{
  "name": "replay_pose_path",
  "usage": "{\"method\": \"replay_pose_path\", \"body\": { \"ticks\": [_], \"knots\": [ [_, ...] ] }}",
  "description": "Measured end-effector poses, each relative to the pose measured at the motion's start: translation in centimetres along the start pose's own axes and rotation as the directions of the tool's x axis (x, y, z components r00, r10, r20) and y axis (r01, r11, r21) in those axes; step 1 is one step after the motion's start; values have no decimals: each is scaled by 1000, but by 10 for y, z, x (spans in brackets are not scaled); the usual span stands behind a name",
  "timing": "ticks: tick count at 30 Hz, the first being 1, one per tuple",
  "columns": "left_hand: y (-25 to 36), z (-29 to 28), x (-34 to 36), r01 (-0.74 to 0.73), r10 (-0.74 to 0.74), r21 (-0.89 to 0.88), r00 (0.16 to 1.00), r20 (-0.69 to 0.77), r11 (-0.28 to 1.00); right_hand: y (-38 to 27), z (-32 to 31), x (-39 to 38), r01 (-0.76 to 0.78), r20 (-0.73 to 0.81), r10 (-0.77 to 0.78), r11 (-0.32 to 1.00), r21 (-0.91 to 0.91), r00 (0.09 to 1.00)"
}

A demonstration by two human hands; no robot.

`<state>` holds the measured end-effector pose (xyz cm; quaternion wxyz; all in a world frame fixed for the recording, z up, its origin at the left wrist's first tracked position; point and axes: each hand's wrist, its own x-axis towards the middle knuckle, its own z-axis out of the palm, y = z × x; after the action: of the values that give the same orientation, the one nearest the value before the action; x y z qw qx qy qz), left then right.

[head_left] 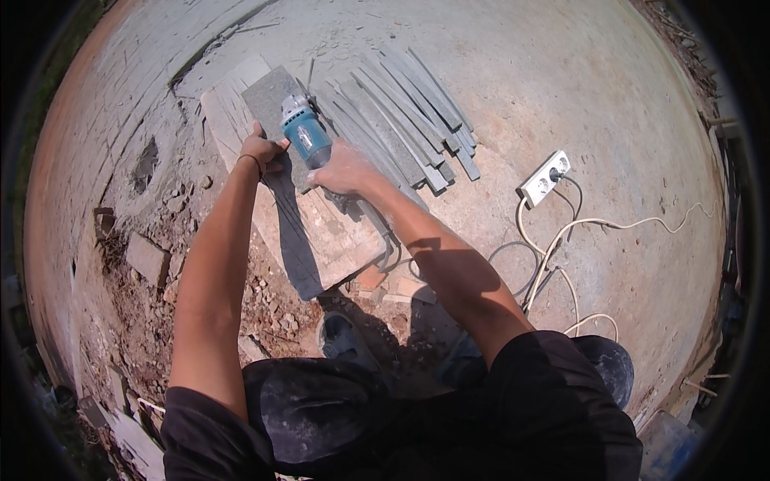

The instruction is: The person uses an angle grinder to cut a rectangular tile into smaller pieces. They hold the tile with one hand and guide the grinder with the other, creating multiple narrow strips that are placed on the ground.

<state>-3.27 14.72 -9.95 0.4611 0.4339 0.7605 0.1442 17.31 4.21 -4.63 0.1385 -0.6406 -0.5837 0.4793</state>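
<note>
My right hand (346, 169) is wrapped round the rear body of a teal angle grinder (304, 132), whose metal head points away from me. Beneath the grinder lies a grey stone slab (269, 92), on top of a larger pale slab (341, 244). My left hand (263, 149) is at the left edge of the grey slab, thumb and fingers apart, its fingertips close to the grinder's left side. The grinder's disc and its contact with the stone cannot be made out.
Several narrow grey stone strips (401, 112) lie right of the slabs. A white power strip (545, 178) with a plug and cream cable (593, 220) rests on the concrete farther right. Broken bricks (148, 258) and rubble are at left; my shoe (343, 337) is near the pale slab.
</note>
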Motion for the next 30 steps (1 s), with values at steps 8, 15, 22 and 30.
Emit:
{"method": "replay_pose_path", "body": {
  "ticks": [8, 15, 22, 30],
  "knots": [
    [2, 1, 2, 7, -7, 13, 1000, 15, 1000, 4, 1, -1, 3, 2, -3, 1000, 8, 1000],
    [2, 0, -2, -10, 10, 7, 1000, 5, 1000, 3, 2, -5, -19, 6, 19, 1000, -3, 1000],
    [3, 0, -3, -8, 8, -11, 1000, 13, 1000, 7, 3, -5, 3, 8, -3, 1000, -3, 1000],
    [6, 0, -7, 3, -3, -20, 1000, 19, 1000, 3, -2, -13, -14, 26, 14, 1000, -23, 1000]
  ]
}}
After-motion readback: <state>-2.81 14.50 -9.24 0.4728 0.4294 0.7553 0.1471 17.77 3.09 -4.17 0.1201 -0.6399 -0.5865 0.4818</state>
